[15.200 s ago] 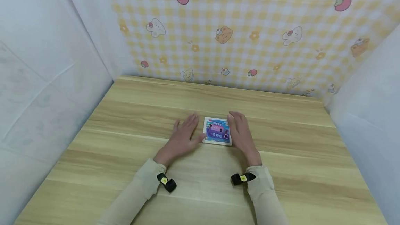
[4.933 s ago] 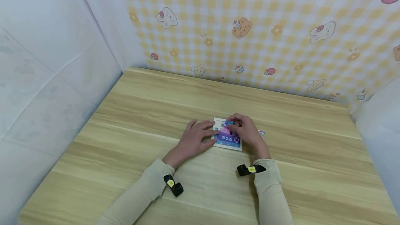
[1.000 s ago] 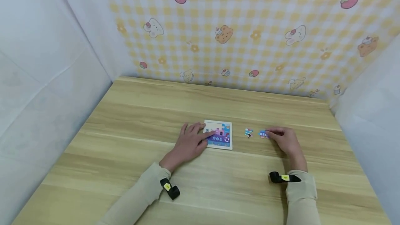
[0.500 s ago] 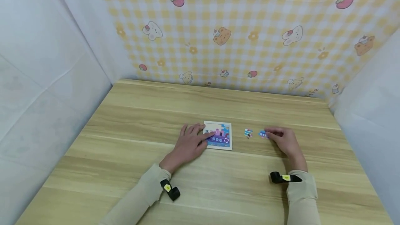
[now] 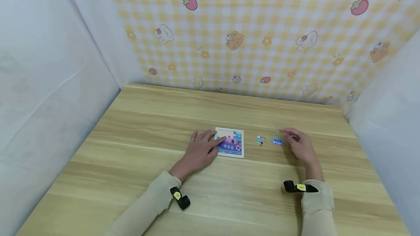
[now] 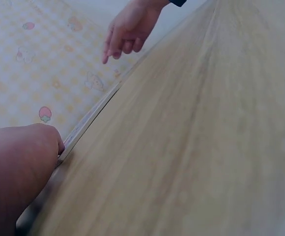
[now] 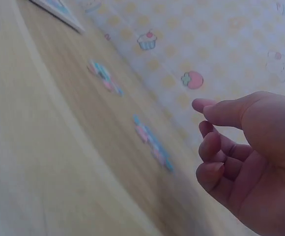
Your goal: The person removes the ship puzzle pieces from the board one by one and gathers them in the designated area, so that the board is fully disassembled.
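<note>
A small jigsaw puzzle (image 5: pixel 237 143) in a white frame, with a purple ship picture, lies flat on the table; the upper left of its picture is bare and pale. My left hand (image 5: pixel 198 151) rests on its left side, index finger stretched across the picture. To the right of the frame lies a striped puzzle piece (image 5: pixel 260 140), and farther right a blue puzzle piece (image 5: pixel 277 142) with light windows. My right hand (image 5: pixel 300 147) hovers just beside the blue piece. In the right wrist view, that hand's thumb and loosely bent fingers hold nothing.
The wood-grain table (image 5: pixel 210 199) runs back to a yellow checked curtain (image 5: pixel 249 57) printed with cartoons. White sheets hang at the left (image 5: pixel 49 94) and right. Each sleeve cuff carries a black wrist camera, one of them (image 5: pixel 180 198) on the left.
About ten seconds back both hands were at the puzzle; the right then moved rightward with the blue piece. Since half a second ago it has let go and drawn slightly away. The left stays put.
</note>
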Motion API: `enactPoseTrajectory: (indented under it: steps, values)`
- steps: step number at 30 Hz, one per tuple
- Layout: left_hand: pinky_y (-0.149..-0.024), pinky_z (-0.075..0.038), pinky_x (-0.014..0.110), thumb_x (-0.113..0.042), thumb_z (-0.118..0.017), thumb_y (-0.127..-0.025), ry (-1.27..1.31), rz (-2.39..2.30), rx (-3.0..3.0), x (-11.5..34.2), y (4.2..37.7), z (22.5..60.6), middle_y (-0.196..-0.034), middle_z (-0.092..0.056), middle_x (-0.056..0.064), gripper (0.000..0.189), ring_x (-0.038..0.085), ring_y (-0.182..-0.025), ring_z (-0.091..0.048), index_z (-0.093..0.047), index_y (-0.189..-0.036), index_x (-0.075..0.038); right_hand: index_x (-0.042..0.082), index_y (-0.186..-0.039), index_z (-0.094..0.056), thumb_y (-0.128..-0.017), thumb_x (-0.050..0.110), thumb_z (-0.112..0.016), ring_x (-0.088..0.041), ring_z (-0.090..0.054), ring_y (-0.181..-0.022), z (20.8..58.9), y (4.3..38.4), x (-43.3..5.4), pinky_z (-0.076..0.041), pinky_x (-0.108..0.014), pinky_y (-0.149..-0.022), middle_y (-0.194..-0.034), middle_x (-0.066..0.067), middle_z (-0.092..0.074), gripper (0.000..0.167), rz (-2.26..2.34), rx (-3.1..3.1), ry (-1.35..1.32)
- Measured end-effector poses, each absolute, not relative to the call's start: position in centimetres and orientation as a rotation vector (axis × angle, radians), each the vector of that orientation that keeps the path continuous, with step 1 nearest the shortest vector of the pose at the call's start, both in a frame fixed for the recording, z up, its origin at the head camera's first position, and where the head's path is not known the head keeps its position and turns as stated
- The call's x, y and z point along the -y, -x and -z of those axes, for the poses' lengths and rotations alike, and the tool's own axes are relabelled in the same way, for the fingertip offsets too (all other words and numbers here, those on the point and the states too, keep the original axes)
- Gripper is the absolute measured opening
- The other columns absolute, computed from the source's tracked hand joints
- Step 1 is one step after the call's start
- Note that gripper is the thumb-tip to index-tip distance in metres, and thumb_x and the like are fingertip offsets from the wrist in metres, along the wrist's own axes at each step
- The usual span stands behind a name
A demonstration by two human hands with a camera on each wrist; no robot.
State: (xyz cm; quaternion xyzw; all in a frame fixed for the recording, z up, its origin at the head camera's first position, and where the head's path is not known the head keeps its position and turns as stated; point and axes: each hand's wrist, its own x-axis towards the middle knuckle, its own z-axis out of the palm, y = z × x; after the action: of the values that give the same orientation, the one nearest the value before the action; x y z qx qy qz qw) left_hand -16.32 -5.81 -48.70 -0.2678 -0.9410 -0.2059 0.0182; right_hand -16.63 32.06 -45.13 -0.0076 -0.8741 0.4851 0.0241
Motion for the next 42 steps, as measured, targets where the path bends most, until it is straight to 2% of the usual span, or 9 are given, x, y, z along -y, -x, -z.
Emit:
enactPoseTrajectory:
  steps: [6, 10, 14, 17, 21, 23, 32, 37, 42]
  values:
    - [-0.124, -0.010, 0.065, -0.032, -0.038, -0.110, 0.858, 0.603, 2.915, 5.2, 15.8, 48.4, -0.167, -0.033, 0.006, 0.047, 0.027, -0.155, -0.027, -0.048, -0.155, -0.039, -0.003, -0.128, -0.069, -0.108, 0.018, -0.057, -0.009, -0.045, -0.058, 43.5, 16.7, -30.1, -0.043, -0.025, -0.050, -0.091, -0.017, -0.061, 0.031, -1.511, 2.662, -0.133]
    - [-0.126, -0.013, 0.060, -0.030, -0.041, -0.110, 1.069, 0.588, 2.862, 4.1, 15.0, 47.9, -0.167, -0.034, 0.004, 0.047, 0.024, -0.155, -0.027, -0.047, -0.157, -0.028, -0.003, -0.127, -0.069, -0.107, 0.016, -0.059, -0.011, -0.046, -0.057, 42.5, 17.1, -27.9, -0.044, -0.026, -0.049, -0.085, -0.011, -0.062, 0.030, -1.546, 2.671, -0.243]
    - [-0.128, -0.014, 0.049, -0.027, -0.041, -0.111, 1.298, 0.587, 2.801, 2.8, 14.4, 47.8, -0.165, -0.036, 0.003, 0.048, 0.020, -0.155, -0.029, -0.047, -0.157, -0.016, -0.005, -0.125, -0.070, -0.107, 0.012, -0.058, -0.023, -0.057, -0.066, 42.7, 18.0, -25.4, -0.048, -0.025, -0.055, -0.095, -0.022, -0.067, 0.028, -1.574, 2.703, -0.357]
    - [-0.129, -0.013, 0.042, -0.027, -0.037, -0.112, 1.375, 0.547, 2.802, 2.3, 14.4, 48.2, -0.166, -0.036, 0.001, 0.048, 0.017, -0.155, -0.027, -0.045, -0.158, -0.013, -0.005, -0.122, -0.072, -0.106, 0.009, -0.059, -0.025, -0.059, -0.070, 43.7, 18.8, -23.5, -0.050, -0.025, -0.059, -0.101, -0.024, -0.070, 0.025, -1.525, 2.764, -0.454]
    - [-0.129, -0.010, 0.039, -0.028, -0.035, -0.112, 1.404, 0.518, 2.839, 2.1, 14.6, 48.9, -0.167, -0.032, -0.001, 0.049, 0.013, -0.155, -0.024, -0.042, -0.159, -0.013, -0.004, -0.118, -0.074, -0.104, 0.007, -0.061, -0.017, -0.060, -0.077, 44.8, 19.8, -21.6, -0.051, -0.027, -0.067, -0.109, -0.019, -0.073, 0.022, -1.412, 2.855, -0.570]
    - [-0.129, -0.011, 0.039, -0.027, -0.035, -0.113, 1.415, 0.518, 2.829, 2.2, 14.7, 49.0, -0.167, -0.032, -0.001, 0.049, 0.013, -0.155, -0.024, -0.041, -0.159, -0.012, -0.002, -0.116, -0.076, -0.102, 0.006, -0.063, -0.018, -0.061, -0.084, 45.1, 20.3, -21.0, -0.052, -0.030, -0.074, -0.114, -0.016, -0.074, 0.020, -1.347, 2.901, -0.605]
    - [-0.127, -0.021, 0.035, -0.021, -0.041, -0.111, 1.412, 0.671, 2.742, 2.6, 15.7, 48.8, -0.162, -0.043, 0.003, 0.045, 0.017, -0.152, -0.034, -0.049, -0.154, -0.008, 0.003, -0.117, -0.078, -0.098, 0.007, -0.070, -0.019, -0.066, -0.091, 45.6, 21.2, -19.9, -0.057, -0.039, -0.084, -0.101, -0.006, -0.073, 0.021, -1.253, 3.021, -0.652]
    - [-0.127, -0.020, 0.034, -0.019, -0.042, -0.111, 1.434, 0.693, 2.733, 2.6, 16.1, 49.2, -0.162, -0.043, 0.005, 0.045, 0.017, -0.152, -0.033, -0.048, -0.154, -0.008, 0.005, -0.113, -0.080, -0.097, 0.011, -0.073, -0.020, -0.067, -0.092, 45.6, 21.3, -19.9, -0.058, -0.042, -0.084, -0.100, -0.005, -0.073, 0.019, -1.225, 3.051, -0.616]
    - [-0.127, -0.021, 0.036, -0.019, -0.045, -0.109, 1.436, 0.742, 2.734, 2.6, 16.4, 49.3, -0.161, -0.043, 0.006, 0.046, 0.019, -0.152, -0.033, -0.049, -0.153, -0.007, 0.005, -0.111, -0.080, -0.097, 0.010, -0.073, -0.020, -0.058, -0.087, 45.7, 21.7, -19.8, -0.052, -0.035, -0.076, -0.099, -0.007, -0.067, 0.017, -1.218, 3.055, -0.623]
